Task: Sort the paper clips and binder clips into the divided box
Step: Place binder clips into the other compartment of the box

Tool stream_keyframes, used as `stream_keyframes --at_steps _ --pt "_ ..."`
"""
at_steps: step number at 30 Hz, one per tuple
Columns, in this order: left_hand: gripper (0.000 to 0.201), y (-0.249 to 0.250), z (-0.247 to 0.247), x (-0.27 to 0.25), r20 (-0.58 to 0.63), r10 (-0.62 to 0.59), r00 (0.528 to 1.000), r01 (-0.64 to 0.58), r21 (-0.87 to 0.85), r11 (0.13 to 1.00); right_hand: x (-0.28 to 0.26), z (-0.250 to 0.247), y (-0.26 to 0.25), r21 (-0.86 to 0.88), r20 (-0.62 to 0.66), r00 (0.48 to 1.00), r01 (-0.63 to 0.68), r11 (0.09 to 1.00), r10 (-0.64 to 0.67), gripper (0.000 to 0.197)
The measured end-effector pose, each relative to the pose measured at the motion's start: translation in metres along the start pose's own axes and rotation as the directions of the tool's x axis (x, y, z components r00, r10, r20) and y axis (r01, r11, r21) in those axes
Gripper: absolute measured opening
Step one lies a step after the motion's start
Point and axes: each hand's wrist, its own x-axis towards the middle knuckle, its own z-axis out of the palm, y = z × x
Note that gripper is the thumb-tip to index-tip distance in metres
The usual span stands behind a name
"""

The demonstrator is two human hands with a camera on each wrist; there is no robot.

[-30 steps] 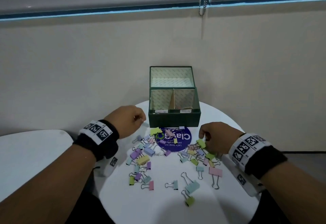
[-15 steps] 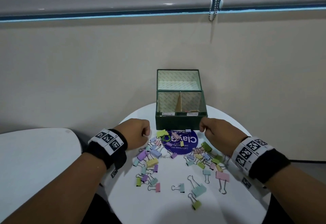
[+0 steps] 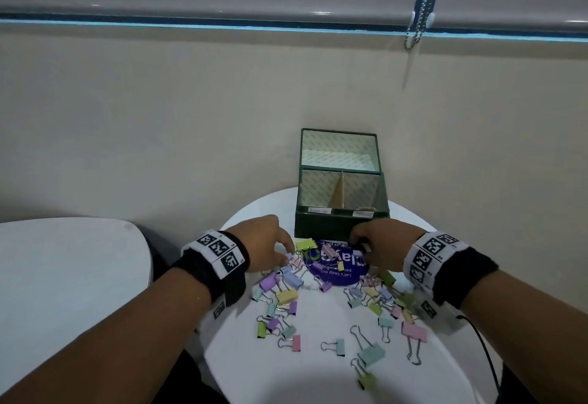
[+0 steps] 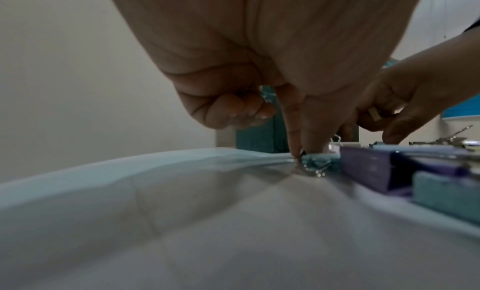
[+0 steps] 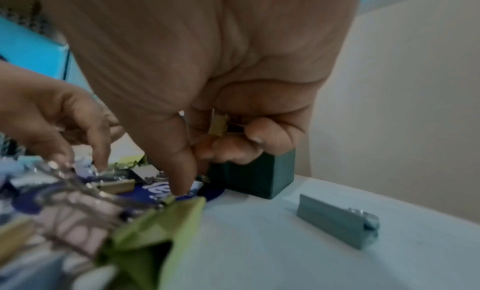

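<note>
The green divided box (image 3: 334,228) stands open at the back of the round white table (image 3: 318,378), its lid upright. Pastel binder clips (image 3: 286,295) lie scattered in front of it. My left hand (image 3: 288,252) reaches down at the left heap; in the left wrist view its thumb and forefinger (image 4: 294,142) pinch a small silver clip (image 4: 309,169) lying on the table. My right hand (image 3: 356,244) hovers just before the box. Its curled fingers hold a small yellowish binder clip (image 5: 218,124), while one fingertip (image 5: 182,187) touches the purple disc (image 3: 337,273).
A second white table (image 3: 63,276) sits to the left. A black cable (image 3: 477,333) runs off my right wrist. One grey-blue binder clip (image 5: 335,220) lies apart to the right of the box. The beige wall is close behind.
My left hand has dropped from beside the box's left corner onto the left heap. My right hand has left the right heap and moved left, to the purple disc before the box.
</note>
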Motion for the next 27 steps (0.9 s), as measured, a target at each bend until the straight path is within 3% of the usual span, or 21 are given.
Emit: stream_keyframes --at_steps 2,4,7,11,18,23,27 --pt "0.017 0.000 0.001 0.000 -0.027 0.005 1.000 -0.005 -0.011 1.000 0.002 0.001 0.000 0.000 0.031 1.000 -0.003 1.000 0.003 0.030" --pt "0.010 -0.002 0.003 -0.001 -0.060 0.022 0.998 -0.024 -0.029 0.999 0.003 0.001 -0.001 0.037 0.057 0.998 -0.016 0.999 0.014 0.015" --pt "0.010 -0.004 0.003 -0.002 -0.116 0.064 0.991 -0.069 -0.040 0.997 0.001 -0.005 -0.007 -0.025 0.049 0.999 0.018 1.000 -0.016 0.009" --pt "0.009 -0.006 0.003 -0.001 -0.166 0.084 0.983 -0.095 -0.060 0.994 -0.007 -0.038 -0.019 0.072 -0.010 0.997 0.082 0.994 -0.081 0.012" --pt "0.006 -0.009 0.005 0.002 -0.206 0.102 0.973 -0.116 -0.057 0.992 0.026 -0.091 -0.034 0.257 -0.289 0.956 0.130 0.958 -0.052 0.015" --pt "0.006 -0.010 0.005 0.002 -0.225 0.093 0.970 -0.109 -0.060 0.992 0.047 -0.088 -0.045 0.277 -0.301 0.953 0.093 0.956 -0.006 0.011" --pt "0.007 -0.010 0.005 0.003 -0.237 0.097 0.967 -0.115 -0.062 0.991 0.033 -0.081 -0.031 0.352 -0.343 0.938 0.171 0.920 -0.043 0.031"
